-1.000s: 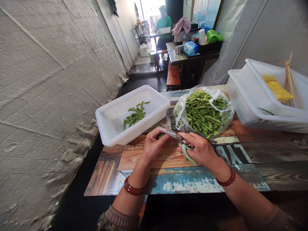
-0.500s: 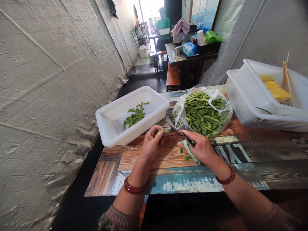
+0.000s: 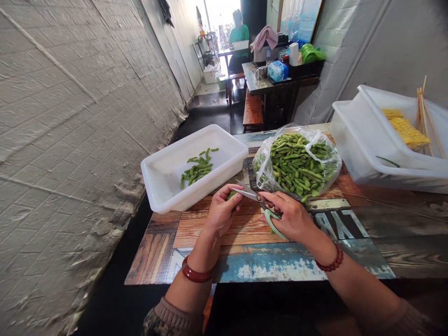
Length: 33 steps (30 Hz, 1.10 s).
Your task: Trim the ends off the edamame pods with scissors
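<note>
Pod (image 3: 230,195), partly hidden, is pinched in the closed left hand (image 3: 222,207); right hand (image 3: 290,213) is curled round the handles of scissors (image 3: 258,198), blades parted near the left fingertips. Judged light, firm, bruisable, possibly slippery if damp; best held mid-length. Pod lies between left thumb and fingers; tray (image 3: 203,188) beyond left, bag (image 3: 259,171) beyond right, both bearing pods.

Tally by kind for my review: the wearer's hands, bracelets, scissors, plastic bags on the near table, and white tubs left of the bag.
Hands (left hand, right hand): 2
Bracelets (bangle, beaded bracelet): 2
Scissors: 1
Plastic bag: 1
White tub: 1
Total: 7
</note>
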### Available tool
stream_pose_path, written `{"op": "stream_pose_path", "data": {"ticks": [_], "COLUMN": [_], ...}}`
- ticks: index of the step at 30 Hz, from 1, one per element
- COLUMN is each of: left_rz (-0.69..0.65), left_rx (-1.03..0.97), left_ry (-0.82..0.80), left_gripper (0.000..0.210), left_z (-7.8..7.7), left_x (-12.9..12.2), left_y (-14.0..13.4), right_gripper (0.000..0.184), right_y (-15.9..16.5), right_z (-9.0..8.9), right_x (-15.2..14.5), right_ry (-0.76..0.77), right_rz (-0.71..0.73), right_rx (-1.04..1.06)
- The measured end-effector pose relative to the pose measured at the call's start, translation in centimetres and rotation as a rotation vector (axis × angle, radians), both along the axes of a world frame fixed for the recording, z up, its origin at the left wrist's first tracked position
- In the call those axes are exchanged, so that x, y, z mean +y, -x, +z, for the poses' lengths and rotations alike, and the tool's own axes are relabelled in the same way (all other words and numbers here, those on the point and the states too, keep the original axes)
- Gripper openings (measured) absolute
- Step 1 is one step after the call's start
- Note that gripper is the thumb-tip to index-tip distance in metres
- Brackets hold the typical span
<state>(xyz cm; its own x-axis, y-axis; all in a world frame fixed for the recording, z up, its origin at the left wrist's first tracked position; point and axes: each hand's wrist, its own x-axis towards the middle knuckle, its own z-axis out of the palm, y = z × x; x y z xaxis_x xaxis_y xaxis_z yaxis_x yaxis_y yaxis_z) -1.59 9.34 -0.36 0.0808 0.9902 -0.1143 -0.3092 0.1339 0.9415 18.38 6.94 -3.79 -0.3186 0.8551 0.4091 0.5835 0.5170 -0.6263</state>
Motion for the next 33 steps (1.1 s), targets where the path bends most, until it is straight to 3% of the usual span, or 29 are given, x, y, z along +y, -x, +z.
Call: {"op": "stream_pose_path", "data": {"ticks": [7, 24, 30, 33], "left_rz": [-0.038, -0.108, -0.108, -0.147], "left_rx": [-0.018, -0.110, -0.192, -0.103], "left_ry": [-0.006, -0.028, 0.048, 0.072], "left_gripper": [0.035, 0.026, 0.026, 0.031], "left_z": [-0.19, -0.22, -0.21, -0.43], "left_x": [-0.05, -0.12, 0.15, 0.16], "left_y": [-0.28, -0.48, -0.19, -0.20], "right_gripper": [0.056, 0.047, 0.044, 0.042], "right_y": [-0.06, -0.21, -0.29, -0.52], "right_z": [0.10, -0.44, -0.51, -0.28], "right_x": [-0.08, 0.05, 0.27, 0.44], "right_ry": [0.009, -0.050, -0.130, -0.173], "right_rz": [0.001, 0.042, -0.061, -0.121], "right_rx": [0.004, 0.048, 0.082, 0.108]}}
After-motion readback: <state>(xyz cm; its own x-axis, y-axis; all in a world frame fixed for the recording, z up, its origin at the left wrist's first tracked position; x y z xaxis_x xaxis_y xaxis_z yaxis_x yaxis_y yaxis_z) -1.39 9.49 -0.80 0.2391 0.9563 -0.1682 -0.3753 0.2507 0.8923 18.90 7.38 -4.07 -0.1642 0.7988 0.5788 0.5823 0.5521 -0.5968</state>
